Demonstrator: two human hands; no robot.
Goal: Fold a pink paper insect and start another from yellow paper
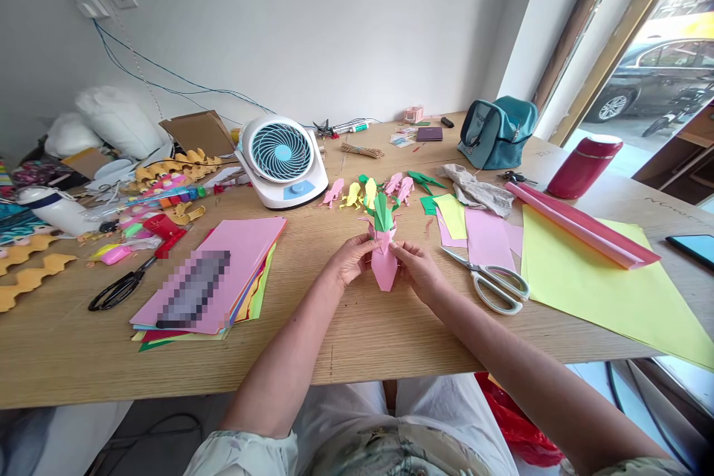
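Pinching a pink folded-paper piece [384, 269] by opposite edges with left hand [352, 259] and right hand [416, 265], thumbs and fingers nearly together; holding it over the counter [312, 346], with green folded paper [382, 213] at its far end; between a colored-paper stack [251, 242] and white-handled scissors [477, 270].

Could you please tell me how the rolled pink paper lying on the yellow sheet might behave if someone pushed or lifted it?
The rolled pink paper would probably roll or slide easily, since it lies across the flat yellow sheet. Its long, rolled shape should resist sagging when lifted, though its thin-looking paper could dent if squeezed.
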